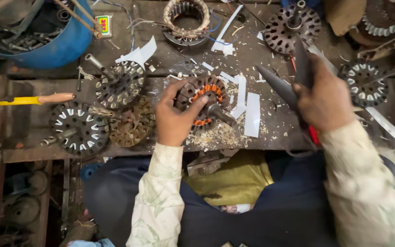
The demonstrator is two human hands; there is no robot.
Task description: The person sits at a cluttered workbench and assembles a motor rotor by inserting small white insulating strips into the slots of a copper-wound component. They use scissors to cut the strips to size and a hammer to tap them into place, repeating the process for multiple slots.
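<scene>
My left hand (175, 118) grips a round dark motor stator (206, 101) with orange slot liners and a central shaft, resting on the wooden bench (161, 59). My right hand (323, 98) is to the right of it and is shut on a pair of large dark scissors (280, 87) with red handles, blades pointing up-left toward the stator. White paper strips (252, 114) lie on the bench between the two hands.
Other slotted stators (120, 84) (79, 128) (293, 27) (364, 82) lie around the bench. A wound coil ring (186, 23) sits at the back. A blue tub (65, 43) stands at top left, a yellow-handled tool (24, 99) at left. Paper scraps and shavings litter the surface.
</scene>
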